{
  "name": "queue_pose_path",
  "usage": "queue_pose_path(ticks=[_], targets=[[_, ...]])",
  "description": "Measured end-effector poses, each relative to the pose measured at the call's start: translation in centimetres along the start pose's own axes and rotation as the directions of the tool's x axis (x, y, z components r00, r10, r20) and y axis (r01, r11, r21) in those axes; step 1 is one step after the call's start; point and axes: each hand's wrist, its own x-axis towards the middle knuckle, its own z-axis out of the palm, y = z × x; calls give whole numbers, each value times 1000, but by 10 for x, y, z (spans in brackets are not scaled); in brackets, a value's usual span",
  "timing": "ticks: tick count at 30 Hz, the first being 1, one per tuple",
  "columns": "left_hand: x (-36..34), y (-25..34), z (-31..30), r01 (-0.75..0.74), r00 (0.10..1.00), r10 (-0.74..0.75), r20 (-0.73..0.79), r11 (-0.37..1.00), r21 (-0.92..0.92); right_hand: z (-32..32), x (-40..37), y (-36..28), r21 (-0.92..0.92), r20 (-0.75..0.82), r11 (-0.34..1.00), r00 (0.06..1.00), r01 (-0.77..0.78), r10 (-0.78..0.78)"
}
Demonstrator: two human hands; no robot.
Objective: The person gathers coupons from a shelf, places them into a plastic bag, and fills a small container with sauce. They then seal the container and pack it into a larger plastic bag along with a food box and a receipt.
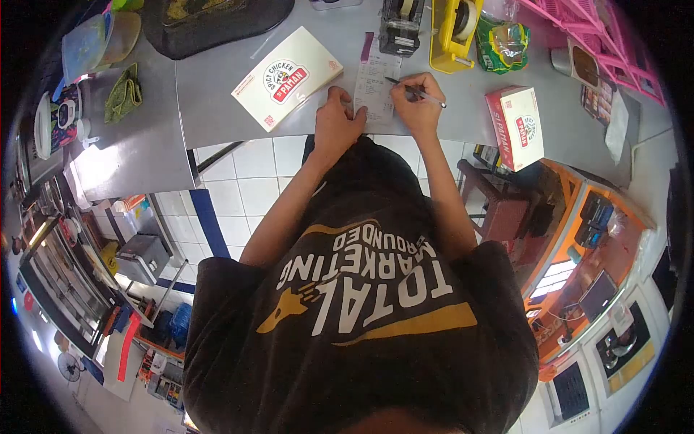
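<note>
A long printed receipt lies on the grey metal table in front of me. My right hand is closed around a pen, its tip over the receipt's right side. At the receipt's lower left edge rests my left hand, fingers loosely bent, thumb and forefinger apart, the thumb by the paper. To the left of that hand lies a white Spicy Chicken Si Paman box. Another red and white box sits at the table edge to my right.
Behind the receipt stand a black tape dispenser and a yellow tape dispenser. A green plastic packet is beside them. Pink baskets are at the far right. A black tray and a green cloth lie at the left.
</note>
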Motion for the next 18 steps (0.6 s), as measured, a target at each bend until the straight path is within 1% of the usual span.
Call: queue_pose_path(ticks=[3, 6, 9, 12, 13, 15, 18], targets=[[0, 1, 0, -14, 1000, 15, -8, 1000, 16, 3, -5, -2, 50, -65, 999, 998, -22, 25], [0, 2, -1, -25, 999, 25, -20, 999, 29, 2, -12, 1, 175, -11, 984, 1000, -23, 26], [0, 0, 1, -23, 999, 24, -25, 999, 25, -1, -16, 2, 49, 19, 999, 1000, 18, -19], [1, -5, 2, 18, 1000, -18, -4, 1000, 13, -1, -16, -3, 105, 24, 994, 1000, -11, 9], [1, -5, 3, 37, 999, -37, 8, 999, 6, -1, -16, -3, 80, 23, 997, 1000, -2, 0], [2, -8, 4, 25, 1000, -25, -9, 1000, 0, -1, -15, -3, 32, 24, 999, 1000, 16, -17], [1, -7, 3, -15, 999, 16, -31, 999, 41, -1, -15, 0, 36, 17, 998, 999, 49, -50]])
